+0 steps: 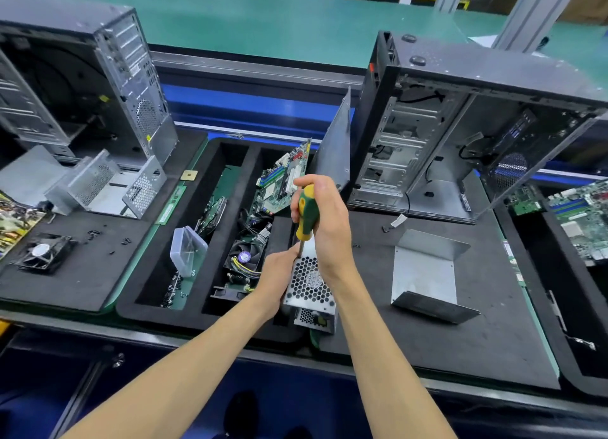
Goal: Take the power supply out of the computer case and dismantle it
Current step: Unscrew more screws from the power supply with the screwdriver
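Note:
The power supply [311, 287], a silver metal box with a honeycomb fan grille, stands on the black foam mat at the front centre. My right hand [324, 215] grips the green and yellow handle of a screwdriver [306, 216], which points down at the box's top edge. My left hand [279, 271] holds the left side of the box, its fingers by the screwdriver shaft. The open computer case [460, 136] stands upright behind to the right, its side panel off.
A black foam tray [197, 215] on the left of the hands holds a motherboard [283, 182], a fan, cables and a clear plastic box [187, 249]. A bent metal cover [427, 267] lies on the right. Another open case [82, 77], a metal cage and a loose fan [42, 252] stand far left.

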Demonstrator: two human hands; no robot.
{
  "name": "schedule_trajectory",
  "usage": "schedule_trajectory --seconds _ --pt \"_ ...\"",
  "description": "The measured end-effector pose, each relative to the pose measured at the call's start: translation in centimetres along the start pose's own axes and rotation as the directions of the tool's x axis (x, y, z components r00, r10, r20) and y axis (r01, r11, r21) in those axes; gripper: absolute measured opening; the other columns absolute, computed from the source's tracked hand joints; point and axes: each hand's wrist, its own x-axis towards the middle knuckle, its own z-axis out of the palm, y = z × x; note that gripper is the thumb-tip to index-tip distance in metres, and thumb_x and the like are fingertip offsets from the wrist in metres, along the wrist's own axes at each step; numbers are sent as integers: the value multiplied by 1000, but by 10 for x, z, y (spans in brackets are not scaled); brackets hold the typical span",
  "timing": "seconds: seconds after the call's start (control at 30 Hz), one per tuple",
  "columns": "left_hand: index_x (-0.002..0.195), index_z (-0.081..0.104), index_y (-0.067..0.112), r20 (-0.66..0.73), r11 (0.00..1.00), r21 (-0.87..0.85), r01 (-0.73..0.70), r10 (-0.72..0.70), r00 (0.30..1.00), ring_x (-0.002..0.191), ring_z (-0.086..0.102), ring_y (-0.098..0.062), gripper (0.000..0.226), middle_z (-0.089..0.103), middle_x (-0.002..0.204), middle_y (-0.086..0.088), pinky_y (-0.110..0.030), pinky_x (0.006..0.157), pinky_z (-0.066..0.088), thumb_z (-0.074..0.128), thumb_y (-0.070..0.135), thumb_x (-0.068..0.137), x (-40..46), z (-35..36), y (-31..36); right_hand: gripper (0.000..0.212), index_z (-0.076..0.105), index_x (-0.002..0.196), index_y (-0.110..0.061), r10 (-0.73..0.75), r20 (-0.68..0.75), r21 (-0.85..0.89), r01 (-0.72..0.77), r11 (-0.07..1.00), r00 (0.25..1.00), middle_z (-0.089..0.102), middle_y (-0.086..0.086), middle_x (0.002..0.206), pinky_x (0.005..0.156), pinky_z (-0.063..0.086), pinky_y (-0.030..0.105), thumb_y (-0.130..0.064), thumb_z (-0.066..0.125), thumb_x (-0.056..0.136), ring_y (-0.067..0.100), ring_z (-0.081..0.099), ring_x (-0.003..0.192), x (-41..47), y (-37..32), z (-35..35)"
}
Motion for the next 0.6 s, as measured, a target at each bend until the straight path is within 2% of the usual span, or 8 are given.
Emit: schedule_trajectory --seconds 0.1,0.17,0.27,0.3,0.37,0.43,0.53,0.6 --pt "79 49 15 -17 999 34 28 -27 999 69 36 -19 28 43 68 -3 -34 65 28 53 34 99 0 3 2 21 48 103 -20 -2 19 -38 3 999 1000 54 1 70 60 43 20 -41 47 103 12 49 62 -1 0 7" --pt "71 44 17 20 999 53 -8 7 1000 68 36 -17 29 41 63 -1 -34 65 29 50 24 99 1 3 1 25 43 102 -23 -7 24 -76 9 997 1000 50 4 71 63 42 23 -44 57 97 14 46 63 -3 4 11" --pt "70 65 16 81 992 73 -99 93 992 74 47 -17 31 61 74 -5 -37 70 40 51 21 97 1 2 1 28 46 100 -22 -13 -37 -128 8 992 999 49 3 82 70 43 29 -42 65 92 17 47 73 -3 7 16" --pt "66 68 21 88 992 78 -95 89 992 72 50 -16 35 64 72 0 -35 70 41 53 23 96 3 1 1 25 51 99 -20 -21 -68 -144 11 989 997 51 0 83 70 42 25 -41 63 93 14 48 73 -1 7 17" --pt "53 62 23 94 994 88 -65 56 994 68 47 -16 43 60 64 4 -35 65 38 56 29 95 8 0 1 21 62 97 -14 -33 -121 -159 13 987 992 57 -4 86 72 41 18 -35 57 97 8 52 76 3 6 17" --pt "58 58 19 123 996 81 -32 21 992 67 42 -17 40 53 66 -1 -35 64 32 59 36 94 15 -3 -1 27 69 97 -10 -51 -147 -153 28 988 988 61 -1 84 70 43 18 -27 49 101 11 55 75 6 4 17" --pt "65 59 17 165 993 114 15 -34 986 57 36 -16 42 42 63 0 -34 61 29 63 49 92 23 -9 0 27 64 100 -9 -91 -219 -85 74 994 971 57 5 76 62 42 25 -22 40 103 20 50 64 8 1 18" --pt "67 50 18 202 993 118 24 -48 978 54 31 -17 42 33 62 0 -34 57 27 63 51 90 28 -11 0 20 54 104 -12 -102 -289 -51 91 995 952 53 7 74 59 37 31 -24 37 103 22 44 60 8 0 18"
